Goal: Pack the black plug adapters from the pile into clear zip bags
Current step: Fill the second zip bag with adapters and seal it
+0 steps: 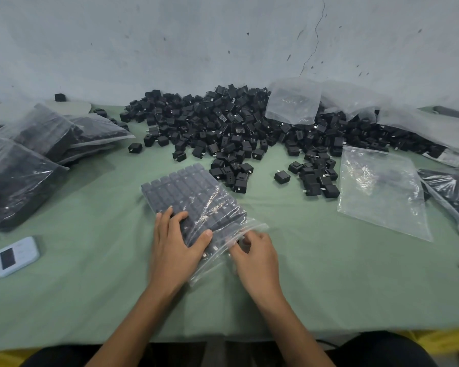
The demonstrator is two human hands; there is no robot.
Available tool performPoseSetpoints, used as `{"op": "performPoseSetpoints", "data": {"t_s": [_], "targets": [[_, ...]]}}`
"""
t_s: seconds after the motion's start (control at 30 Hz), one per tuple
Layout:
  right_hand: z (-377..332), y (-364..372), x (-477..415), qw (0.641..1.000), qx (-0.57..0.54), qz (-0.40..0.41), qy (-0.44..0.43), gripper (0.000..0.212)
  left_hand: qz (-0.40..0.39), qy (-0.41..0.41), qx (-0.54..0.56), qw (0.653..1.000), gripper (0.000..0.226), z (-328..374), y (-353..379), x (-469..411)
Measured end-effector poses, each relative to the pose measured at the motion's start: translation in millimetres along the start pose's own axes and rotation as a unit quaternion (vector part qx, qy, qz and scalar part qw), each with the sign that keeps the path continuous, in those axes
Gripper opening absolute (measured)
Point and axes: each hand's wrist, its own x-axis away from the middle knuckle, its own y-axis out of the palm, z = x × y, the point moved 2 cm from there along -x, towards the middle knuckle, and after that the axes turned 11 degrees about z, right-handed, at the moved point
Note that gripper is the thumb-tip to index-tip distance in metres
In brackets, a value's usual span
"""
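Left hand (175,242) is lying flat at centre frame, fingers spread and thumb out, pressing down on the near end of the filled zip bag (188,192). Right hand (255,251) is sitting just right of it, fingers curled in and pinching the bag's loose clear mouth edge at its lower right corner. The bag is lying flat on the green table cloth (90,274), slanting from centre toward the lower right, with black adapters packed inside in neat rows.

Just above and right of the bag, the pile of plug adapters (236,128) is spreading across the upper middle of the frame against the grey wall (223,35). One loose adapter (282,177) is sitting apart from the pile's near edge.

A crumpled clear plastic sheet (293,102) is resting on the pile's upper right. An empty zip bag (379,189) is lying flat at right of frame, near the pile's right edge.

At left of frame, packed bags (37,139) full of adapters are leaning on one another in a stack. A small white device (15,255) is lying on the cloth at lower left, well apart from the hands.
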Motion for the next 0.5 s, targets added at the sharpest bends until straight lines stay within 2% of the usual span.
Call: {"op": "performPoseSetpoints", "data": {"t_s": [0.17,0.27,0.5], "targets": [[0.3,0.1,0.5,1.000,-0.008,0.001,-0.020,0.012,-0.006,-0.002,-0.004,1.000,0.070,0.2,-0.8,-0.2],[0.3,1.2,2.9,0.998,0.014,-0.007,-0.060,0.009,-0.005,-0.004,-0.004,1.000,0.071,1.1,-0.5,0.3],[1.3,4.2,5.5,0.997,0.031,-0.028,-0.064,0.017,-0.003,-0.008,-0.001,1.000,0.070,1.7,-0.8,0.7]]}}
